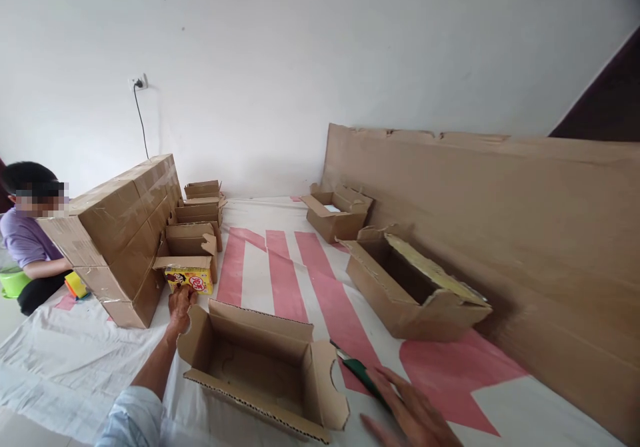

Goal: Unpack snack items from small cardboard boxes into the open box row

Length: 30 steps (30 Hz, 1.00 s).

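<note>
The left hand [180,306] reaches far and left, its fingers closed on the near edge of a small yellow carton [190,279] that stands on the floor sheet [260,280]. The carton's long axis runs left to right, its printed face toward the camera, under the flap of the nearest of a row of small open boxes [193,237]. The right hand [413,414] lies low at the near right, fingers spread and blurred, resting over a green-handled cutter [363,374]; whether it grips the cutter I cannot tell. The cutter's long axis runs from near right to far left, its blade tip toward the open cardboard box [260,367] between the 2 hands. A stack of taped boxes [120,234] stands left. A seated person [30,247] is at the far left.
</note>
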### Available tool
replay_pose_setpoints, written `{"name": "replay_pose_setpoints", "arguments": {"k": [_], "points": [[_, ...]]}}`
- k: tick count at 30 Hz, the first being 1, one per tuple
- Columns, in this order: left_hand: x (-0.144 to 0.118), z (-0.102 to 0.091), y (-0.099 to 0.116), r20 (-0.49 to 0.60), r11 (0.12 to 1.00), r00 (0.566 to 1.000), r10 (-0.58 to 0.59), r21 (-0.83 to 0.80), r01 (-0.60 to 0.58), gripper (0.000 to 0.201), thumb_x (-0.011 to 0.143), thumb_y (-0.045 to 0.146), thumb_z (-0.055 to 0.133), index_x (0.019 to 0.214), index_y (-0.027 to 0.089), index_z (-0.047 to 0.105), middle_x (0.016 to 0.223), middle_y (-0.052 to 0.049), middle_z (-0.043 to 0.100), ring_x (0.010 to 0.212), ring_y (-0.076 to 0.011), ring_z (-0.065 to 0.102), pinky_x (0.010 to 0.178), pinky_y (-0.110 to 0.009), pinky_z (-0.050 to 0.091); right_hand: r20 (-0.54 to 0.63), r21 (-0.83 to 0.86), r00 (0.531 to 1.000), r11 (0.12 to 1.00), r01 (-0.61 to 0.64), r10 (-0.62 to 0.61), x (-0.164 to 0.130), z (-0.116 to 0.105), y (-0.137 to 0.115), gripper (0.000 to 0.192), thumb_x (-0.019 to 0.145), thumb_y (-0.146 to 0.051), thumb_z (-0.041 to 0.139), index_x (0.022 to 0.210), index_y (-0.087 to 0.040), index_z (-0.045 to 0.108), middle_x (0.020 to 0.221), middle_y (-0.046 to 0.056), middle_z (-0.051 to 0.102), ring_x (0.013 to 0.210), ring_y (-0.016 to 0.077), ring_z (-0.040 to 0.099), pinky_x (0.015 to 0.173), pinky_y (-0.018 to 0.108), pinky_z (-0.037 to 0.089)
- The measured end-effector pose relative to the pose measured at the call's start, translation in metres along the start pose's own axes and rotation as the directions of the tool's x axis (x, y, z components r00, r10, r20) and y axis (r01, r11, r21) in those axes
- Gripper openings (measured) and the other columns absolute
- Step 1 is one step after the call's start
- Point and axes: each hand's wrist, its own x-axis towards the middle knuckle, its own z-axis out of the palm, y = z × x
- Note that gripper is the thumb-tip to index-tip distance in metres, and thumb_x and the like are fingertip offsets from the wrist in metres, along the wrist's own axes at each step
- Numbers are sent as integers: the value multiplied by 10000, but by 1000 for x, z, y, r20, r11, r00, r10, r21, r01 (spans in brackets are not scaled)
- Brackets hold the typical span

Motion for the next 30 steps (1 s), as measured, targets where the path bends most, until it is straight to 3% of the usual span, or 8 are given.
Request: {"name": "replay_pose_setpoints", "arguments": {"k": [3, 7, 11, 14, 19, 23, 26, 30], "points": [[-3, -3, 1, 2, 1000, 1000, 6, 18, -6, 133, 935, 246, 627, 812, 212, 667, 863, -73, 715, 881, -256, 643, 779, -345, 405, -35, -71, 995, 993, -97, 94, 8, -10, 26, 362, 909, -482, 553, 1069, -297, 820, 1141, 168, 806, 1106, 424, 771, 919, 572, 659], [-5, -4, 0, 14, 999, 999, 34, 34, -35, 244, 983, 310, 575, 780, 210, 664, 781, -49, 656, 794, -233, 609, 726, -352, 357, 36, -55, 996, 995, -82, 84, 19, -13, 27, 318, 925, -481, 509, 805, -315, 753, 806, 132, 752, 826, 402, 759, 721, 531, 621], [-2, -3, -2, 19, 998, 999, 45, 53, -46, 276, 974, 309, 564, 735, 217, 665, 701, -31, 615, 726, -220, 578, 675, -353, 319, 38, 91, 978, 974, -208, 206, 40, -15, 15, 327, 933, -562, 496, 881, -336, 726, 871, 103, 775, 860, 389, 769, 717, 492, 602], [1, 0, -2, 23, 997, 999, 45, 64, -47, 262, 956, 324, 586, 735, 223, 687, 719, -42, 658, 729, -231, 599, 673, -351, 332, 172, 262, 938, 904, -338, 301, 79, -20, -5, 392, 954, -642, 456, 859, -326, 668, 770, 43, 722, 727, 321, 719, 641, 413, 546], [6, 7, -5, 31, 996, 999, 25, 83, -27, 250, 899, 344, 648, 674, 243, 688, 698, -54, 709, 715, -243, 637, 652, -330, 352, 268, 571, 921, 723, -389, 284, 204, -9, -60, 327, 928, -544, 553, 764, -262, 533, 671, -33, 533, 636, 183, 509, 596, 302, 410], [10, 18, -17, 28, 996, 1000, 13, 92, -16, 242, 895, 354, 658, 677, 259, 704, 699, -47, 738, 707, -238, 672, 648, -311, 373, 373, 645, 876, 592, -483, 307, 331, 34, -90, 239, 996, -358, 592, 804, -220, 553, 651, -50, 505, 564, 123, 437, 513, 259, 335], [10, 29, -31, 22, 993, 998, 51, 104, -53, 260, 902, 362, 650, 664, 267, 687, 680, -52, 739, 677, -248, 692, 681, -332, 423, 395, 662, 858, 546, -514, 328, 420, 76, -101, 221, 1058, -369, 645, 1015, -154, 672, 889, 20, 679, 686, 127, 604, 613, 263, 513], [4, 38, -41, -17, 971, 984, 175, 166, -170, 261, 925, 381, 608, 699, 295, 706, 742, -74, 791, 746, -287, 749, 774, -381, 511, 431, 669, 830, 492, -557, 354, 513, 130, -111, 398, 1046, -424, 719, 1356, -179, 671, 1334, 106, 706, 1108, 249, 727, 935, 461, 645]]}}
